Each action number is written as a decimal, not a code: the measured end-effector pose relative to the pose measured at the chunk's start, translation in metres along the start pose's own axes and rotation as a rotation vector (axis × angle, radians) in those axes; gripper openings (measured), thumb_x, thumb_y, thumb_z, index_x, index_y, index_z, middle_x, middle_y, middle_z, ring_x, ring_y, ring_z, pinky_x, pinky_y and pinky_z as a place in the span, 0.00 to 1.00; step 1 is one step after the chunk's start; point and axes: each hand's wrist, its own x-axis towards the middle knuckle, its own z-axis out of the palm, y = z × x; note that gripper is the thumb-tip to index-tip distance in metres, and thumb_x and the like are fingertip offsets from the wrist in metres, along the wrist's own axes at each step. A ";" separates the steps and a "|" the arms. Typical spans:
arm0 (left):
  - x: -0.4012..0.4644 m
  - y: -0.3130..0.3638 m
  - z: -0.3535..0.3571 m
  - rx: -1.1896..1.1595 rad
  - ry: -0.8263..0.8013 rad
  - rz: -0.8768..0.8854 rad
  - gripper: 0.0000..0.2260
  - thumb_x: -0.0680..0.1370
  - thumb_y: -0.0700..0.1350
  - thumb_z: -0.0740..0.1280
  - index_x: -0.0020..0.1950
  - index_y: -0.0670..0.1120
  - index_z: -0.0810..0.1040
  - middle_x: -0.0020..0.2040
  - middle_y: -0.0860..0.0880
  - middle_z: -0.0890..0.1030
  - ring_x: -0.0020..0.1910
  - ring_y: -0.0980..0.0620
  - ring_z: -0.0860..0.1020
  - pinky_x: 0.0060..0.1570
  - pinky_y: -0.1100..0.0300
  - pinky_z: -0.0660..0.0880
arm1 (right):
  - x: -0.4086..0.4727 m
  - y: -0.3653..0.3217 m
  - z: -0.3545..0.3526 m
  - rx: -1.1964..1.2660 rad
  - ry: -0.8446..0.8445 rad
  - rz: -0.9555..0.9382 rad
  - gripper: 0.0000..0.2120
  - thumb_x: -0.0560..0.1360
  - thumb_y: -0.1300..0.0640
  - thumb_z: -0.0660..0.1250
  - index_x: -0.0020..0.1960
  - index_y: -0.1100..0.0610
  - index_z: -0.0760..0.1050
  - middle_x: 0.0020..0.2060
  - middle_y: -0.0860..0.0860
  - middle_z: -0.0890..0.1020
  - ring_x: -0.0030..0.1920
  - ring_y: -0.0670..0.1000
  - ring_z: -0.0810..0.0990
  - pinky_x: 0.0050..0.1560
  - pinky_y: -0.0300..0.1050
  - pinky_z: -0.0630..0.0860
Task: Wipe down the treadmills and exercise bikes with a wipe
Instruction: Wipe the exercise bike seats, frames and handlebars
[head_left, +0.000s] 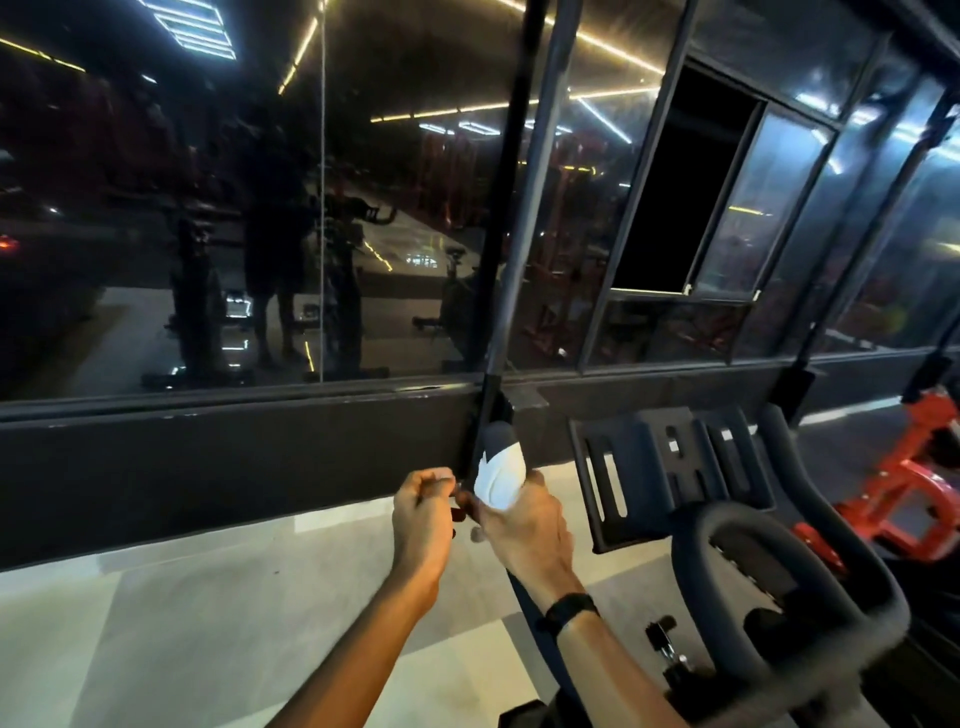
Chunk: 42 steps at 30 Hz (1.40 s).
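A black exercise bike stands at the lower right, and its left handlebar end (497, 434) points toward the window wall. A white wipe (496, 483) is wrapped round that bar end. My right hand (524, 530), with a black band on the wrist, grips the wipe against the bar. Just to the left, my left hand (421, 512) has its fingers curled and pinches a small white corner of the wipe. The bar under my right hand is hidden.
The bike's looped handlebar (789, 582) and slotted device holder (670, 467) fill the lower right. Red gym equipment (909, 493) sits further right. A dark glass wall (260, 234) with a low black sill (234, 457) runs across ahead, above pale floor (182, 623).
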 end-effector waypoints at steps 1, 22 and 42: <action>0.001 0.001 0.000 -0.017 0.001 0.002 0.07 0.83 0.45 0.61 0.53 0.45 0.78 0.48 0.44 0.83 0.44 0.45 0.82 0.48 0.50 0.77 | 0.000 -0.011 -0.002 0.021 0.048 -0.052 0.40 0.66 0.34 0.76 0.68 0.52 0.63 0.56 0.47 0.77 0.59 0.51 0.78 0.55 0.48 0.77; 0.000 -0.016 0.007 0.016 0.054 0.090 0.06 0.84 0.52 0.58 0.49 0.55 0.72 0.52 0.48 0.81 0.52 0.44 0.79 0.48 0.56 0.69 | -0.048 0.013 -0.015 -0.448 -0.041 0.053 0.27 0.75 0.35 0.66 0.64 0.53 0.71 0.57 0.51 0.79 0.55 0.52 0.79 0.51 0.44 0.73; -0.022 -0.031 0.005 0.003 0.100 0.169 0.06 0.84 0.51 0.57 0.58 0.52 0.70 0.54 0.49 0.78 0.55 0.46 0.77 0.46 0.60 0.70 | -0.044 0.002 -0.007 -0.381 0.049 -0.026 0.21 0.79 0.50 0.67 0.66 0.58 0.65 0.57 0.56 0.79 0.57 0.58 0.79 0.55 0.49 0.74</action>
